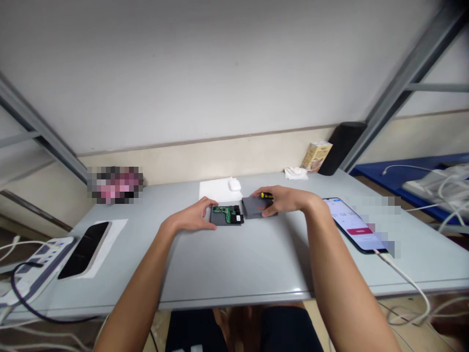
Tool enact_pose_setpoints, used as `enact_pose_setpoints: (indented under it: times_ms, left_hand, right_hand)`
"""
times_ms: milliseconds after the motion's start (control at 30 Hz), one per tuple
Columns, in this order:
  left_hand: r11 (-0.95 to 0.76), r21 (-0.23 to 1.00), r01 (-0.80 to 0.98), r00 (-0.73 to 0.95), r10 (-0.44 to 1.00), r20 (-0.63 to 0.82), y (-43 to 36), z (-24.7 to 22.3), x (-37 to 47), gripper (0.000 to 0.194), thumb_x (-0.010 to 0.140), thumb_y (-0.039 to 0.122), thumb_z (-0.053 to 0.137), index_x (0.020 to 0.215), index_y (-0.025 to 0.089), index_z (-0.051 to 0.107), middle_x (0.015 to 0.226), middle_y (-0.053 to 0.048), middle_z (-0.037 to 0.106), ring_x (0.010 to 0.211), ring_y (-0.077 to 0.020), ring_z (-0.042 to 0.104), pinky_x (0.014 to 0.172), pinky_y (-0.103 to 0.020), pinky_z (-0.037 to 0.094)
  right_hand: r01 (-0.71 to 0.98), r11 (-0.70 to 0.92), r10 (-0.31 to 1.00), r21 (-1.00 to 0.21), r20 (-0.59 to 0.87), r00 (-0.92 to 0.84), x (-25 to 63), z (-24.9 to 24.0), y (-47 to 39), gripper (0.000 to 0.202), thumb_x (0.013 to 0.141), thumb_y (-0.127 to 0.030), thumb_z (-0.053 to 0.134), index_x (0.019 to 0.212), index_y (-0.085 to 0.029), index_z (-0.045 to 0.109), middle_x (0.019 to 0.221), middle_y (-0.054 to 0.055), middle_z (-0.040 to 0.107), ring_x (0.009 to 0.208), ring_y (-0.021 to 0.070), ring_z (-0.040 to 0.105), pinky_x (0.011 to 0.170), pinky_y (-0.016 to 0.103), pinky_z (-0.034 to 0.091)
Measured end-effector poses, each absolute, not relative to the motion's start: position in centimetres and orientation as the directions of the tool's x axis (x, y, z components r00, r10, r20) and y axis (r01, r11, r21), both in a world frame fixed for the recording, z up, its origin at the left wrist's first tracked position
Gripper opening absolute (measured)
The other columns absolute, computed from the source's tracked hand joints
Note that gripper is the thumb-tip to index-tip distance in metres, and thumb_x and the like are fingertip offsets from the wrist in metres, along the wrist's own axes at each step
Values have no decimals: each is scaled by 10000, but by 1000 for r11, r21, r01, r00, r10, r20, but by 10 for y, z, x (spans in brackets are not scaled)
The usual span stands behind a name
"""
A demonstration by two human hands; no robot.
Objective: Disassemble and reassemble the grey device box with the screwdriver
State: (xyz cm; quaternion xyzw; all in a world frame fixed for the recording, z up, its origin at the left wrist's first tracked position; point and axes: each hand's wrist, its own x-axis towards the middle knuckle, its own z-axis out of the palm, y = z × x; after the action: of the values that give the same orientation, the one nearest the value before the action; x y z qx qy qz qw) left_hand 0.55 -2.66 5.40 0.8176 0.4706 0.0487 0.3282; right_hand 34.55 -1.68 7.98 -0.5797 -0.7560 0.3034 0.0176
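My left hand (196,214) grips the left edge of a flat dark grey tray (219,218), thumb at the near side and fingers at the far side. A green circuit board (227,212) with black parts at its right end lies in the tray. Just right of it, my right hand (281,199) holds a dark grey box-like casing (252,207) between thumb and fingers. A small yellow and black screwdriver (266,195) is tucked in the same hand above the casing. Tray and casing sit close together, low over or on the desk; I cannot tell whether they touch.
Behind lie a white sheet (214,189) and a white earbud case (234,185). A lit phone (353,222) with a cable lies right, a dark phone (86,249) and power strip (44,264) left. A carton (316,156), crumpled tissue (296,173) and black cylinder (342,146) stand at the back right.
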Motion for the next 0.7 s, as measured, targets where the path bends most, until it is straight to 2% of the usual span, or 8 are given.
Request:
enact_pose_setpoints:
  times_ms: [100,167,267,333,367,433,600,700]
  left_hand:
    - [-344,602,721,554,808,-202,-26,52,8,725,743,498,807,1374,230,573,1197,-69,541,853,-190,543,787,-312,477]
    - [-357,615,703,563,808,-174,-27,52,11,712,730,503,818,1348,236,589,1193,-66,550,842,-190,533,769,-309,469]
    - [-367,628,686,567,810,-147,-28,52,17,679,717,500,825,1303,233,611,1191,-67,563,840,-193,522,758,-307,462]
    - [-366,632,683,567,812,-143,-28,52,20,687,702,503,839,1295,232,619,1187,-67,572,856,-200,527,762,-308,458]
    - [-360,632,686,562,814,-146,-29,52,21,705,691,507,849,1298,232,621,1183,-68,575,868,-205,532,763,-308,456]
    - [-334,634,698,541,826,-160,-29,51,22,754,668,517,870,1318,230,617,1163,-65,579,879,-212,543,756,-307,451]
    - [-256,677,690,480,862,-164,-30,46,24,871,625,514,899,1377,226,568,1036,-33,567,826,-202,547,700,-295,427]
    - [-275,675,685,480,867,-135,-30,44,27,873,619,535,900,1372,235,575,1043,-35,554,850,-208,540,717,-300,431]
  right_hand:
    - [791,151,865,-593,-307,-396,349,86,-20,573,792,-557,752,1296,-290,704,1237,86,737,1099,293,690,964,384,528]
    - [762,170,858,-625,-287,-427,345,88,-22,551,785,-585,755,1240,-276,729,1196,92,753,1080,296,694,931,385,536]
    - [708,181,848,-683,-256,-464,329,85,-24,553,692,-516,843,1168,-260,725,1146,86,754,1006,281,702,840,365,548]
    - [665,124,819,-736,-302,-488,318,78,-23,598,645,-424,877,1179,-263,660,1082,63,752,909,247,707,782,343,552]
    - [655,108,803,-748,-324,-501,313,75,-23,619,622,-378,887,1174,-268,630,1089,52,740,890,234,705,762,330,551]
    - [651,173,821,-739,-257,-510,305,67,-21,621,560,-321,911,1105,-262,620,1182,56,694,928,227,688,743,304,547]
    - [647,254,817,-719,-199,-541,290,56,-18,634,549,-345,929,1094,-262,617,1207,52,638,953,221,653,741,295,536]
    - [627,292,812,-722,-160,-561,285,52,-16,627,558,-379,936,1098,-274,635,1173,43,626,939,219,641,730,297,525]
